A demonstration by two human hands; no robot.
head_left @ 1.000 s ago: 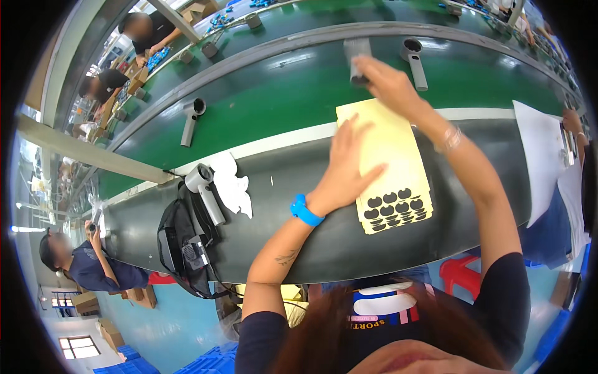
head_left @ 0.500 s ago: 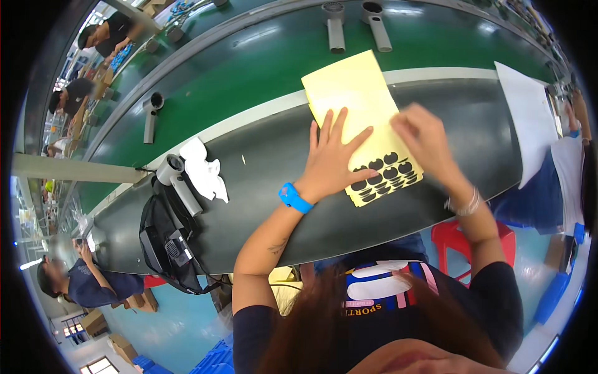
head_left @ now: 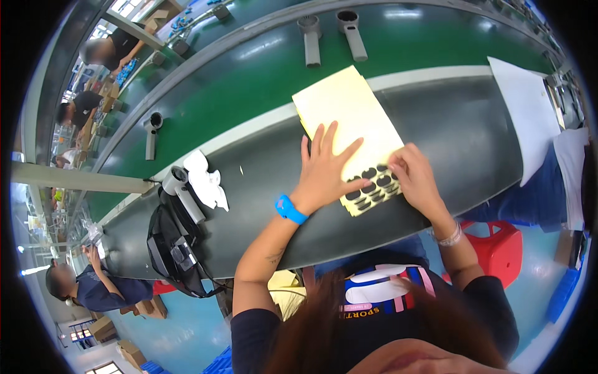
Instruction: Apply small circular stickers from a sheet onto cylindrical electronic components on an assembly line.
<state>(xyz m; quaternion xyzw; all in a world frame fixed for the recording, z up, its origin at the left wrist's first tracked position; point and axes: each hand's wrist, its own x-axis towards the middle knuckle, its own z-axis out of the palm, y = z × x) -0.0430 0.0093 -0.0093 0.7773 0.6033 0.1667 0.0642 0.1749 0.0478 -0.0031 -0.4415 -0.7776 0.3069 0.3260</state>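
A stack of pale yellow sheets (head_left: 346,106) lies slanted on the dark work surface, its far end reaching over the light rail. Rows of rounded black stickers (head_left: 369,186) cover the near end of the top sheet. My left hand (head_left: 328,167) rests flat on the sheets with fingers spread, its thumb alongside the stickers. At the right edge of the sheets, my right hand (head_left: 415,177) is closed in a pinch, fingertips at the sticker in the upper right corner. Whatever is between those fingertips is too small to make out.
Two grey handheld fans (head_left: 352,38) lie on the green belt ahead, and another fan (head_left: 152,134) farther left. A grey fan (head_left: 187,196), crumpled white wrapping (head_left: 207,182) and a black bag (head_left: 171,243) sit on the left. White sheet (head_left: 520,106) at right; red stool (head_left: 501,252) below.
My right hand has come down from above the sheets' right edge to the stickers, its fingers now pinched there. My left hand stays spread on the sheets. The whole view has shifted slightly.
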